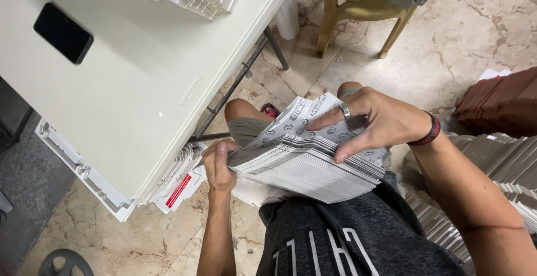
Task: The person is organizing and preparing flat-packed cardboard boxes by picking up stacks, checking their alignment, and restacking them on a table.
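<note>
Stack (pixel 305 167): one thick pile of flat printed cards, white with small dark symbols, resting on the person's lap, long axis running from lower right to upper left, edges fanned slightly along the near side.

Left hand (pixel 218 164): one, closed on the stack's left end, fingers curled around the edge, thumb on top. It lies at the pile's outer end, beside the worktop's edge.

Right hand (pixel 372 122): one, fingers spread and pressed flat on the top card, a ring on one finger, a dark band at the wrist. It sits directly over the stack, nearer its middle than the left hand is.

Loose cards (pixel 168 189): a further lot hanging under the worktop's edge, left of the stack; count not readable, probably dozens.

Piles (pixel 503 169): more stacked cards at the right, beside a reddish-brown bundle (pixel 500 102).

Worktop (pixel 140 97): one pale folding table, up and left of the hands.

Phone (pixel 63 32): one, black, face up on the worktop.

Chair (pixel 358 13): one yellow plastic chair, far, carrying another pile.
</note>
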